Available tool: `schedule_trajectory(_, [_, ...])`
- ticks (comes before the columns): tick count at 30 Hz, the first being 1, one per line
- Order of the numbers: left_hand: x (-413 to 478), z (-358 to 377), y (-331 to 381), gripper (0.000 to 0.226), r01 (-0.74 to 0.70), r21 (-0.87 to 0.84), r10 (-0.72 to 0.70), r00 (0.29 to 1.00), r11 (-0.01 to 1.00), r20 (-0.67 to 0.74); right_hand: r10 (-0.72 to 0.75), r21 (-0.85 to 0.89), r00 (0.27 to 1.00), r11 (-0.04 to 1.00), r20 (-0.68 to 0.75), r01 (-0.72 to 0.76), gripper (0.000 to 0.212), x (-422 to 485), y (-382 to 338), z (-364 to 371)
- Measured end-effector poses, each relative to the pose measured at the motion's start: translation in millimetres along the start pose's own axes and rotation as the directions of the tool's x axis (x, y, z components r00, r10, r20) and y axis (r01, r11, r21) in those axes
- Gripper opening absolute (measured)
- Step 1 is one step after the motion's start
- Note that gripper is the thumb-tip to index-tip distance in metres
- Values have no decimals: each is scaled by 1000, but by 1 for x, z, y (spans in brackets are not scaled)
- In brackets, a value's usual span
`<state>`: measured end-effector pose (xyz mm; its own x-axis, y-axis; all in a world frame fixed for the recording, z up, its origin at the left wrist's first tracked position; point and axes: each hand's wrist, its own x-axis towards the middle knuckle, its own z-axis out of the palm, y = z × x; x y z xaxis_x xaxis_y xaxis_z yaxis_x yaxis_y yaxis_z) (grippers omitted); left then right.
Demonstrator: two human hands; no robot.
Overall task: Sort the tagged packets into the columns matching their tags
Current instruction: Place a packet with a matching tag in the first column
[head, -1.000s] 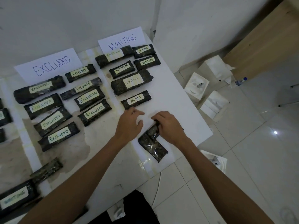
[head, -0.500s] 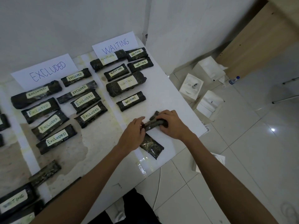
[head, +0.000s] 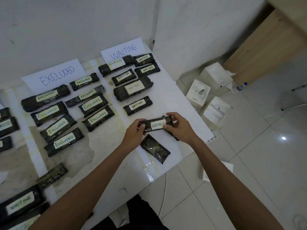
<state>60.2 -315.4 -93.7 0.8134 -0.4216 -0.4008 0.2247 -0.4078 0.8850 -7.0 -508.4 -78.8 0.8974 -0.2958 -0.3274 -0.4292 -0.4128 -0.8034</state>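
Inventory, left to right:
- Front left: WAITING-tagged packet (head: 20, 205) lies outside its column, unsorted. Tag-down packet (head: 51, 175) lies near it, tag unreadable.
- EXCLUDED sign (head: 54, 75): eight packets filed below.
- WAITING sign (head: 123, 49): six packets filed below.
- Left hand (head: 132, 135) and right hand (head: 179, 128) each pinch one end of FINISH packet (head: 156, 125), above table (head: 174, 103) front right. No FINISH column in view.
- Second tag-down packet (head: 155, 151) lies just nearer, unsorted.
- Change since half a second ago: held packet is turned, tag now readable.

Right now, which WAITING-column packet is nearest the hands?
The lone WAITING packet at the column's near end, just beyond the FINISH packet held by the left hand and right hand; the other five lie farther back.
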Motion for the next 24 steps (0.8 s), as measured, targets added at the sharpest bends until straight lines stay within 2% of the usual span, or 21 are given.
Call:
schedule_trajectory(3, [-2, -2, 5, 27, 90, -131, -103, 990, 987, -92, -27, -60, 999, 998, 21, 28, 28, -5, -8, 3])
schedule_trajectory(6, [-7, -10, 10, 26, 168, -345, -232, 960, 923, -155, 23, -1, 995, 1000, 96, -23, 23, -17, -18, 21])
schedule_trajectory(8, [-13, -18, 12, 26, 172, -388, -260, 947, 906, -187, 71, 4, 981, 997, 179, -73, 26, -27, -26, 42])
schedule_trajectory(14, [-42, -50, 5, 13, 65, -99, -84, 975, 993, -206, 100, 108, 955, 985, 280, -135, 34, -46, -54, 105])
schedule_trajectory(17, [-58, -71, -3, 23, 44, 60, -31, 979, 997, -202, 108, 162, 953, 974, 284, -159, 33, -52, -74, 123])
schedule_trajectory(20, [-76, -88, -11, 33, 16, 173, 19, 979, 985, -201, 114, 147, 948, 976, 298, -163, 31, -53, -88, 137])
schedule_trajectory(24, [-97, -108, -21, 43, -35, 334, 106, 974, 942, -199, 65, 72, 907, 992, 417, -104, 30, -55, -103, 153])
